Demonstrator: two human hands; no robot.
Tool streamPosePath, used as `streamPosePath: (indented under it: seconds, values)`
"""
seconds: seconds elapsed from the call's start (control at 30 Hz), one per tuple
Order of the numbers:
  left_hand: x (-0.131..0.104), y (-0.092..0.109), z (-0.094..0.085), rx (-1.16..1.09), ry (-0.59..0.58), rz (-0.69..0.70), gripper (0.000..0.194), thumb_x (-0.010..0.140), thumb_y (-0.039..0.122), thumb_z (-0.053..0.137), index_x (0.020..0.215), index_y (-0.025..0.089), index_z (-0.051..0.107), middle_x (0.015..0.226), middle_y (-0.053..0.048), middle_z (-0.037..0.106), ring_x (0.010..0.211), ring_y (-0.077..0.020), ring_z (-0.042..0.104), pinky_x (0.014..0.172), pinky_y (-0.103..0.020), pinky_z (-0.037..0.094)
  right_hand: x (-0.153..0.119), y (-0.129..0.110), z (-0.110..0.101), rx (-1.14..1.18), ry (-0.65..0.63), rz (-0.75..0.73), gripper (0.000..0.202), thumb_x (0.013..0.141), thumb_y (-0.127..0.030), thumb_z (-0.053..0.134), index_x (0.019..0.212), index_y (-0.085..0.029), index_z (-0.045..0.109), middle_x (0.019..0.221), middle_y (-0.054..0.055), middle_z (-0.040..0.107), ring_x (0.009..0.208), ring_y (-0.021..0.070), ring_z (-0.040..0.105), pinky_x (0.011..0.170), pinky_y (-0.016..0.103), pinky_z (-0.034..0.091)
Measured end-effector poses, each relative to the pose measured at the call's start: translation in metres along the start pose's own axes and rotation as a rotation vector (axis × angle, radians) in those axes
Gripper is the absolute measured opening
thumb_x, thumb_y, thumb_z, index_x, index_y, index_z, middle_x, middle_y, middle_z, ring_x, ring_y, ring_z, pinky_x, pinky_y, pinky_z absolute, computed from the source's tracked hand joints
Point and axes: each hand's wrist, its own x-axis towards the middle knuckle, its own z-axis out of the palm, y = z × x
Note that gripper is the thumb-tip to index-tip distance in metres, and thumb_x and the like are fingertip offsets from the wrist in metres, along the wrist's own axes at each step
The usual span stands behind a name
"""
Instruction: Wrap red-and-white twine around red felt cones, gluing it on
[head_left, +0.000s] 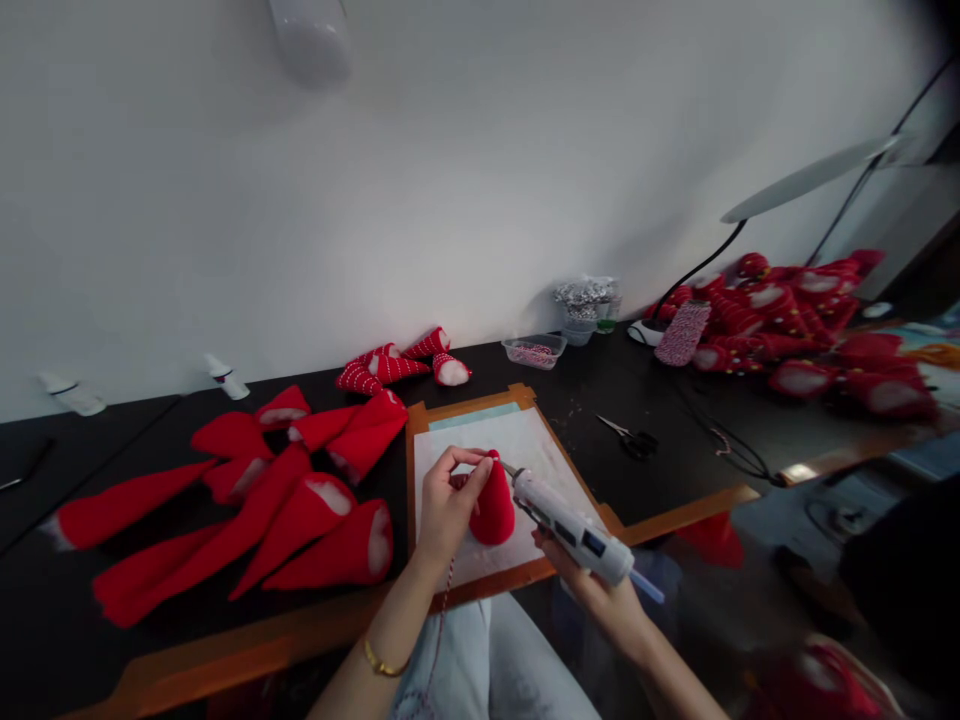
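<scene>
as the glue gun [570, 522] slants, the cone [493, 512] points upward

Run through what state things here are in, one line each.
Red cone, narrow end up
Glue gun, nozzle at the cone's tip
Left hand, holding the cone near its tip
Right hand, gripping the glue gun
Scissors, lying flat
Shallow tub, lidless, holding striped cord
Desk lamp, upright; lit or not, unclear

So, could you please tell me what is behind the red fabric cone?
Behind the red fabric cone, a flat white paper sheet is visible; the part the cone covers cannot be seen.
</scene>
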Motion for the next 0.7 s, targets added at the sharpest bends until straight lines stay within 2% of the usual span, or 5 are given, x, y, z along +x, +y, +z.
streamPosePath:
  seconds: [0.17,0.3,0.43,0.57,0.7]
  values:
    - [-0.001,0.001,0.001,0.004,0.008,-0.013,0.030,0.078,0.043,0.073,0.079,0.016,0.060,0.100,-0.006,0.071,0.048,-0.0052,0.055,0.039,-0.016,0.040,-0.001,0.005,0.004,0.026,0.048,0.065,0.032,0.083,-0.051,0.067,0.093,-0.020,0.069,0.083,0.007,0.070,0.078,0.0232,0.066,0.077,0.035,0.056]
    - [-0.001,0.004,0.001,0.008,0.004,-0.020,0.031,0.077,0.043,0.073,0.077,0.016,0.059,0.098,-0.006,0.071,0.045,-0.0044,0.052,0.038,-0.016,0.040,-0.001,0.006,0.004,0.039,0.030,0.088,0.037,0.083,-0.055,0.067,0.091,-0.019,0.069,0.081,0.008,0.069,0.078,0.0236,0.066,0.076,0.035,0.056]
    - [0.000,0.004,0.002,0.013,0.013,-0.010,0.030,0.078,0.042,0.073,0.077,0.015,0.060,0.098,-0.006,0.071,0.048,-0.0052,0.055,0.041,-0.016,0.042,0.000,0.007,0.006,0.037,0.056,0.096,0.040,0.082,-0.055,0.067,0.096,-0.018,0.070,0.088,0.010,0.071,0.087,0.0267,0.067,0.083,0.037,0.056]
    - [0.001,0.003,0.002,0.003,0.008,-0.028,0.030,0.078,0.043,0.073,0.076,0.016,0.059,0.096,-0.006,0.072,0.046,-0.0053,0.053,0.040,-0.016,0.040,0.000,0.008,0.006,0.018,0.045,0.060,0.035,0.082,-0.052,0.068,0.089,-0.018,0.070,0.081,0.009,0.070,0.081,0.0258,0.067,0.078,0.036,0.056]
    - [0.001,-0.001,0.001,-0.005,0.009,-0.035,0.030,0.078,0.043,0.072,0.076,0.016,0.059,0.096,-0.005,0.072,0.046,-0.0054,0.053,0.040,-0.016,0.039,0.001,0.012,0.004,0.014,0.037,0.040,0.032,0.083,-0.050,0.068,0.090,-0.019,0.070,0.077,0.007,0.068,0.077,0.0247,0.067,0.073,0.034,0.057]
